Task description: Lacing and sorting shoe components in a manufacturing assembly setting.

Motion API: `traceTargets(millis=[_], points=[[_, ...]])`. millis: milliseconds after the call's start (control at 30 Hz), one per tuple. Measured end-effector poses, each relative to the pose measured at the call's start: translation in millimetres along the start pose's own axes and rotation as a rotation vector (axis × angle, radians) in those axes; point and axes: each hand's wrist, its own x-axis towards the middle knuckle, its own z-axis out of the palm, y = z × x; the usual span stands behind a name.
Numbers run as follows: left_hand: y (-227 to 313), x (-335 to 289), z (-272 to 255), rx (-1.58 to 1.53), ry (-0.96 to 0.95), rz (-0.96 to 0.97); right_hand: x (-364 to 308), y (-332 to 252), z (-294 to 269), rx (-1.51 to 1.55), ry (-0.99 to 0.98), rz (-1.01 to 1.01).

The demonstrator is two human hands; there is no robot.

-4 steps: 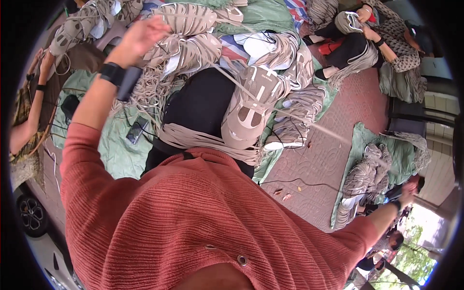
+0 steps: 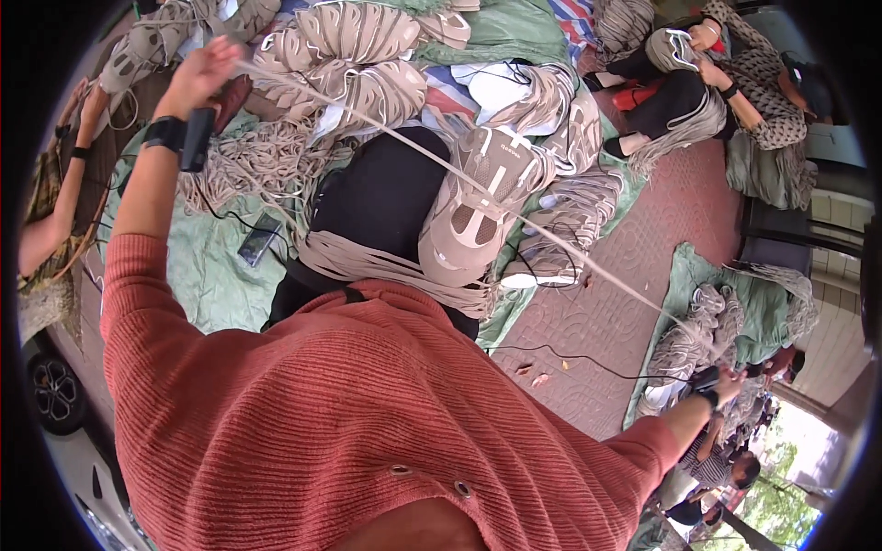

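A long beige shoelace (image 2: pixel 593 264) stretches in a taut diagonal across my lap, from hand to hand. Far out to the upper left, my left hand (image 2: pixel 204 73) is closed on one end of it. My right hand (image 2: pixel 730 381), low at the right, grips the other end; its fingers are small and partly hidden. Beneath the lace, a beige sneaker (image 2: pixel 469 211) rests on my right thigh with its toe toward me, and lacing shows on its upper. A bunch of loose beige laces (image 2: pixel 367 262) lies across my lap beside the sneaker.
Rows of beige shoe uppers (image 2: pixel 335 32) lie ahead on green sheeting, beside a heap of laces (image 2: pixel 266 161). A phone (image 2: pixel 260 241) lies at left. Co-workers sit at both sides, one holding a shoe (image 2: pixel 671 50). A dark cable (image 2: pixel 588 360) crosses the paving.
My left hand has moved outward to the left, and my right hand has shifted slightly inward and down. The shoelace between them has moved with them.
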Motion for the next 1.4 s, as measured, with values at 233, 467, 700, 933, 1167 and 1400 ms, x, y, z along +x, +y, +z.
traceTargets(millis=[233, 467, 700, 933, 1167, 1400], points=[[31.7, -10.7, -17.2, 0.062, 0.025, 0.028, -130.0, 152.6, 64.0, 0.099, -0.402, 0.339], [-114.9, -153.6, 190.0, 0.88, -0.791, -0.201, -391.8, 253.3, 300.8, -0.522, -1.006, 0.32], [-155.7, -182.2, 235.4, 0.916, -1.077, 0.111, -489.5, 269.4, 342.8, -0.882, -1.57, 0.464], [-148.4, -168.1, 204.6, 0.948, -0.959, 0.173, -492.4, 274.9, 335.8, -0.767, -1.467, 0.695], [-152.2, -186.3, 226.0, 0.857, -1.022, 0.218, -505.9, 277.3, 337.0, -0.794, -1.468, 0.599], [-145.3, -175.1, 200.3, 1.071, -0.945, 0.205, -478.7, 265.0, 338.6, -0.965, -1.514, 0.693]])
